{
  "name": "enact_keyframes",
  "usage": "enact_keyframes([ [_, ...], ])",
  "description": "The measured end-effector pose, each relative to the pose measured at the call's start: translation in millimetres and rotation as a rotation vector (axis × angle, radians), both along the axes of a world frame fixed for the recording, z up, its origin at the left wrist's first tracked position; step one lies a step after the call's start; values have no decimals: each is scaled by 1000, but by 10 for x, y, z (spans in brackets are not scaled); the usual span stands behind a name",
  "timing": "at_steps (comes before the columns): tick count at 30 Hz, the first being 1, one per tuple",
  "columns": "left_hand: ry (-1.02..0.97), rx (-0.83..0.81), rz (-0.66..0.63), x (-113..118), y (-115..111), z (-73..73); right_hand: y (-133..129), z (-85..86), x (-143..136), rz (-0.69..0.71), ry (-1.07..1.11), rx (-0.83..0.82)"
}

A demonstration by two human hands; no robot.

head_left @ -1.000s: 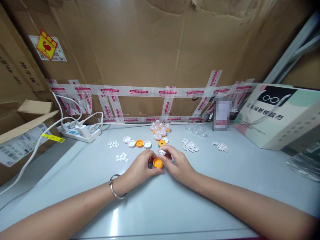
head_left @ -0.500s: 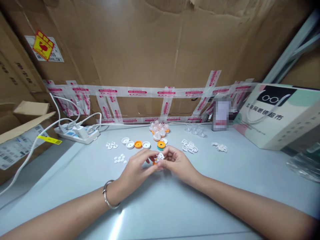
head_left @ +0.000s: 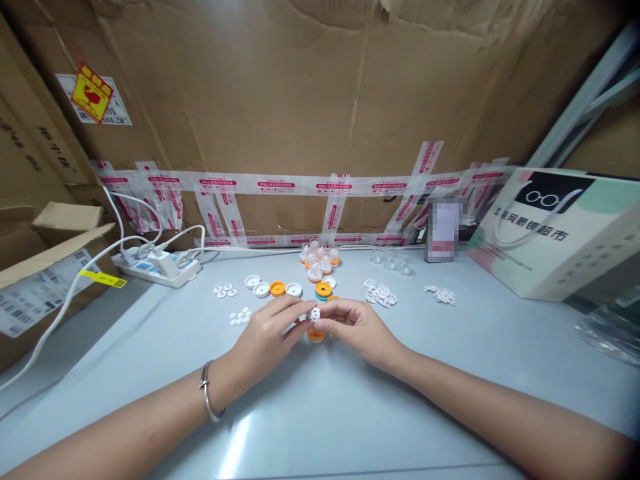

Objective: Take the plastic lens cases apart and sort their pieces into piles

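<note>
Between the fingertips of my left hand [head_left: 273, 333] and my right hand [head_left: 363, 327] is a small white openwork piece [head_left: 315, 315], pinched from both sides. Just below it, an orange cap [head_left: 316, 335] rests on the table, partly covered by my fingers. Behind my fingers stands an orange ring [head_left: 323, 289] on top of a teal one. White rings [head_left: 261, 289] and an orange ring [head_left: 277, 288] lie in a row to the left. Farther back is a cluster of clear domes on orange bases [head_left: 319, 260].
White openwork parts [head_left: 380, 293] and flat white parts [head_left: 441, 295] lie to the right, small white discs [head_left: 241, 316] to the left. Clear cups [head_left: 391, 260] sit behind. A power strip [head_left: 160, 265], an open carton [head_left: 50, 287] and a paper bag [head_left: 545, 233] flank the table.
The white piece has shifted slightly left and down, and my left fingers have closed in on it. More of the orange cap below my hands now shows.
</note>
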State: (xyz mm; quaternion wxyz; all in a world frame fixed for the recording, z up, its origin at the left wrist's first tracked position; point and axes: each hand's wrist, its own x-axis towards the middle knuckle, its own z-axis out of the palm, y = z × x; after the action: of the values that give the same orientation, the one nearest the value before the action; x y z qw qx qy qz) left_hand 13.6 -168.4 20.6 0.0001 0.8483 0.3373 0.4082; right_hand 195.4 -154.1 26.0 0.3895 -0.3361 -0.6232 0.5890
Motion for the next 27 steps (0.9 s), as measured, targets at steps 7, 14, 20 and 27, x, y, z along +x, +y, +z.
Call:
enact_keyframes([
  [7,82,192,11,-16,8,25,-18,55,32,-19,-79,44],
  [14,167,181,-2,-12,-26,43,-8,23,37,-16,-123,78],
  [20,180,173,-4,-28,-62,45,-9,4,45,4,-100,47],
  [27,216,153,14,-38,-78,4,-31,-1,20,-6,-112,42],
])
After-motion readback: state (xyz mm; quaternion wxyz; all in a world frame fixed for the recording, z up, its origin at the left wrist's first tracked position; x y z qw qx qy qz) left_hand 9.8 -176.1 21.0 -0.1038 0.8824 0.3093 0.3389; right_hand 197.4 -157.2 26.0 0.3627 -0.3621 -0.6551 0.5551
